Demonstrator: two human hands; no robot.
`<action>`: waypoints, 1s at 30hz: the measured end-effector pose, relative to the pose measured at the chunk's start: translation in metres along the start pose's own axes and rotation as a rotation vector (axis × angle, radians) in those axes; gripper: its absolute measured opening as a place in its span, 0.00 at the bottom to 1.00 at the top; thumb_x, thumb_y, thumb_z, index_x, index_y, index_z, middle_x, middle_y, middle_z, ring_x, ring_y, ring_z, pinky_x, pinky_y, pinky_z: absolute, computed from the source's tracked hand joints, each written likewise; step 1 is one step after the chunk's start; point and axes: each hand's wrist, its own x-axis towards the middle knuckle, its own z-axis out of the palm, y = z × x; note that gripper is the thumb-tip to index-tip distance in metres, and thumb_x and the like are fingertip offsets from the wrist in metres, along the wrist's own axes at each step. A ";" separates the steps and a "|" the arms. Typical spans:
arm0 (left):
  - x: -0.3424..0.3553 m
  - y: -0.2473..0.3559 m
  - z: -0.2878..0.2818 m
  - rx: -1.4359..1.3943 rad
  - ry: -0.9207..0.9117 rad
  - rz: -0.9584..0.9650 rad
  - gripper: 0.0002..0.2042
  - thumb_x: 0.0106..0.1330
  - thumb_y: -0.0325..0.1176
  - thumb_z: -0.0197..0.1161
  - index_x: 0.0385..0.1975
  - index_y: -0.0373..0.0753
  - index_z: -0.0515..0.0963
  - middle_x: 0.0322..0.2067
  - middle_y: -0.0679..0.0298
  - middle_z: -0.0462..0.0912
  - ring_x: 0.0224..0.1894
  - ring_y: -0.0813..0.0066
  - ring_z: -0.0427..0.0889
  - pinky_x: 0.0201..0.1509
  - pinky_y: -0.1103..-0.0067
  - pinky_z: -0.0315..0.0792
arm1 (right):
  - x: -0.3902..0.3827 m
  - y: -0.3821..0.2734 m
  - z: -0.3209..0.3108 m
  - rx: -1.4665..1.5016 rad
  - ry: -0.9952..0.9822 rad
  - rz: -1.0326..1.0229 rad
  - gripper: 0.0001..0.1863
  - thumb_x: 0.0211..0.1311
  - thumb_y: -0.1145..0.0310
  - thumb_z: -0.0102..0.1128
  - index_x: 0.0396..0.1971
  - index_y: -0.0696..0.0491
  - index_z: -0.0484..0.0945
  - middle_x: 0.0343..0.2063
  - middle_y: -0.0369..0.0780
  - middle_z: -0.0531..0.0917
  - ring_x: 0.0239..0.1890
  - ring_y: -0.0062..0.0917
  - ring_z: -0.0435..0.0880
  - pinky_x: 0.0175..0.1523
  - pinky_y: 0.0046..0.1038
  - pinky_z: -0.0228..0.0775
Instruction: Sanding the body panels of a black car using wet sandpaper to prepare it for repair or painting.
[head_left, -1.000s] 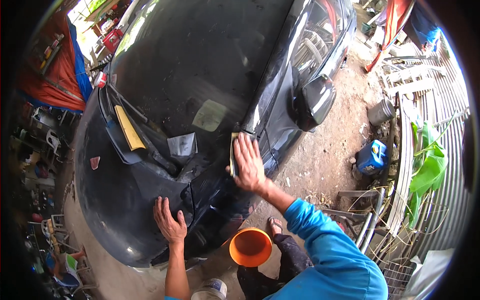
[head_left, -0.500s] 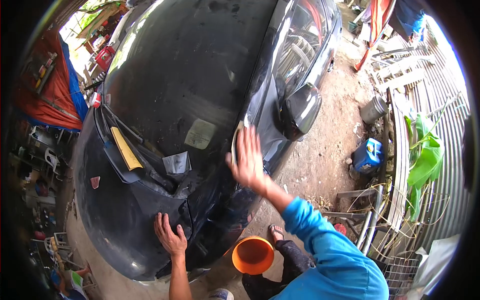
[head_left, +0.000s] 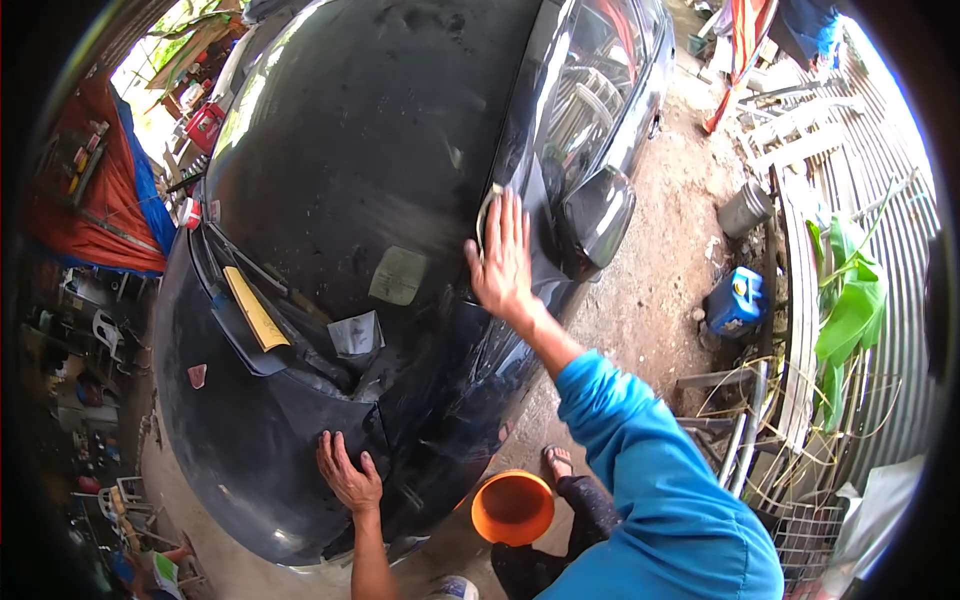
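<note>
My right hand (head_left: 504, 262) presses a piece of pale-edged sandpaper (head_left: 484, 222) flat against the black pillar beside the windshield. Its fingers point up along the pillar and cover most of the sheet. My left hand (head_left: 350, 478) lies on the black hood (head_left: 230, 440) near its rear corner, fingers slightly spread, holding nothing. A folded yellow sheet (head_left: 254, 310) sits by the wiper at the windshield's base. Nearby is a grey folded sheet (head_left: 356, 335), and a pale square paper (head_left: 398, 276) shows on the windshield (head_left: 370, 150).
The side mirror (head_left: 598, 222) juts out right of my right hand. An orange bucket (head_left: 512, 508) stands on the ground by my foot. Further right are a blue jug (head_left: 736, 302), a metal can (head_left: 745, 210) and a corrugated metal wall (head_left: 905, 260). A small reddish scrap (head_left: 197, 376) lies on the hood.
My right hand has slid up along the pillar with the sandpaper, away from me. My left hand stays on the hood in nearly the same place.
</note>
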 end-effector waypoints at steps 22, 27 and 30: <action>0.004 0.002 0.005 -0.015 0.008 0.014 0.27 0.72 0.48 0.51 0.61 0.33 0.71 0.66 0.47 0.68 0.68 0.45 0.65 0.73 0.54 0.58 | 0.004 0.036 -0.025 -0.129 -0.101 -0.187 0.32 0.67 0.67 0.51 0.69 0.64 0.60 0.72 0.51 0.61 0.75 0.50 0.55 0.78 0.50 0.43; 0.001 -0.004 -0.004 -0.006 0.000 0.009 0.26 0.71 0.47 0.52 0.60 0.32 0.71 0.65 0.46 0.68 0.67 0.44 0.67 0.72 0.54 0.59 | -0.026 0.038 -0.037 -0.118 -0.365 -0.572 0.32 0.63 0.66 0.55 0.68 0.53 0.65 0.71 0.47 0.63 0.74 0.45 0.59 0.75 0.55 0.48; 0.002 0.003 -0.002 -0.032 0.020 0.005 0.26 0.70 0.47 0.52 0.60 0.32 0.71 0.65 0.46 0.68 0.67 0.43 0.67 0.72 0.53 0.58 | 0.046 0.031 -0.044 -0.161 -0.083 -0.281 0.33 0.64 0.67 0.53 0.69 0.60 0.62 0.72 0.51 0.61 0.74 0.48 0.56 0.76 0.52 0.46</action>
